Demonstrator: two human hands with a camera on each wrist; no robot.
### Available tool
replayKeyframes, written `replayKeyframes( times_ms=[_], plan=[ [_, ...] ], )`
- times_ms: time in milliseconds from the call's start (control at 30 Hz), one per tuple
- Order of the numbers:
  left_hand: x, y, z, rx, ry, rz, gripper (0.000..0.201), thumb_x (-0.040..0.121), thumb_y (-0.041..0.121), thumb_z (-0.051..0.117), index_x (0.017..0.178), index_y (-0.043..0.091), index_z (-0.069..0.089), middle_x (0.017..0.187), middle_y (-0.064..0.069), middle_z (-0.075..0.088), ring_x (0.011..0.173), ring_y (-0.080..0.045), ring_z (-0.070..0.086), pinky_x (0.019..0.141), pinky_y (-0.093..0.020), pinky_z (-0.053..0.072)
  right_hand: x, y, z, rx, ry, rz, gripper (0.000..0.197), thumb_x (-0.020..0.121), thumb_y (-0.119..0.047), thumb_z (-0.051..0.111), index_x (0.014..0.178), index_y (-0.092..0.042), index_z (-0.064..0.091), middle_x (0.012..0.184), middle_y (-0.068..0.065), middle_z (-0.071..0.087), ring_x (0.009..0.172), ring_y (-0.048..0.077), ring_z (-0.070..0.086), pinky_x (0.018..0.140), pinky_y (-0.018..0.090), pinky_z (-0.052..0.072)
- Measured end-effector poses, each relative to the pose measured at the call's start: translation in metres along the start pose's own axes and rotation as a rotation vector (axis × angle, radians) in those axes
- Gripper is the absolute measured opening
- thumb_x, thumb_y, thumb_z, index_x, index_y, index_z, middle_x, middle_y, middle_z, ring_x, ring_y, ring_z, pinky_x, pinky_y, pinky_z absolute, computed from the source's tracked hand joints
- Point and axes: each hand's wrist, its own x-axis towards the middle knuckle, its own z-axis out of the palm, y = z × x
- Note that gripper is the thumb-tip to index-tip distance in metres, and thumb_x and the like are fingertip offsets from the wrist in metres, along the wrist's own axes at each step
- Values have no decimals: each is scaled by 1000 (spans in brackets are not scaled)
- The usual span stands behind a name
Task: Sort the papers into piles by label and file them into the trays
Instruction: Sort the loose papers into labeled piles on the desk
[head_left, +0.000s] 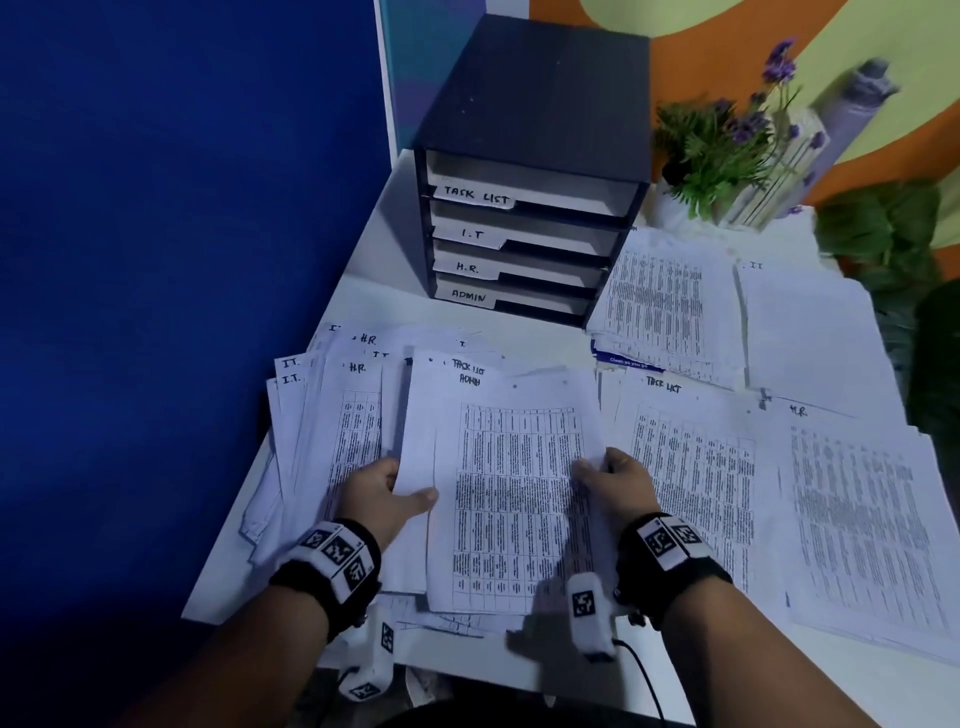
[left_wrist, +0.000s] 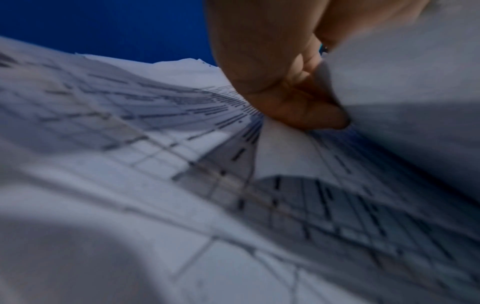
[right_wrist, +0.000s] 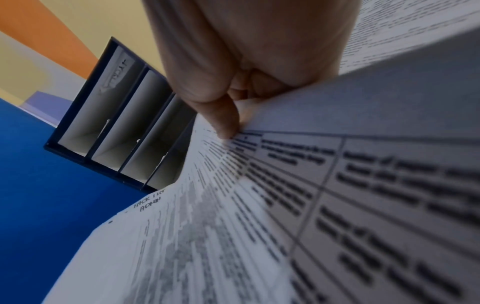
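A printed sheet headed "TASK LIST ADMIN" (head_left: 511, 488) is held over the loose heap of labelled papers (head_left: 332, 415) at the desk's front left. My left hand (head_left: 387, 493) grips its left edge, thumb on top. My right hand (head_left: 613, 480) pinches its right edge, and the thumb (right_wrist: 223, 121) presses on the print. In the left wrist view the fingers (left_wrist: 298, 107) curl under a sheet. A dark four-shelf tray unit (head_left: 524, 208), labelled TASK LIST, I.T, H.R. and ADMIN, stands at the back.
Sorted piles lie to the right: one marked TASK LIST (head_left: 691, 467), one H.R. (head_left: 862, 525), one IT (head_left: 810, 327), and another pile (head_left: 665, 301) beside the trays. A potted plant (head_left: 727, 150) stands behind them. A blue partition (head_left: 182, 234) borders the desk on the left.
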Motion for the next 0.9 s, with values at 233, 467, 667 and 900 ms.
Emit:
replayKeyframes(
  times_ms=[233,467,667,900],
  plan=[
    [-2,7,4,358,84,-1,48,88,42,65,127,15,60,153,-6,26,140,-22,28,110,-27,26,1,-5,0,-286,70,-46,14,85,-10,59,75,0,59,76,17,63,76,30,59,67,31,45],
    [6,7,0,102,36,-38,30,90,24,64,117,10,63,110,-1,67,99,-22,61,83,-24,42,-4,-6,11,-226,83,-151,20,89,-13,55,75,1,58,70,16,60,67,25,54,61,29,42],
    [6,11,-1,-20,144,-35,15,88,13,67,103,12,68,89,0,67,88,-24,65,79,-25,46,-2,-10,-3,107,-107,-102,30,90,-27,63,118,-20,55,97,1,67,89,20,65,84,38,54],
    [8,49,15,-146,222,-56,30,90,12,64,117,18,52,102,3,59,93,-22,58,83,-29,44,9,-18,-49,-33,53,-123,46,86,3,56,120,-22,40,78,1,59,66,16,59,51,24,47]
  ],
)
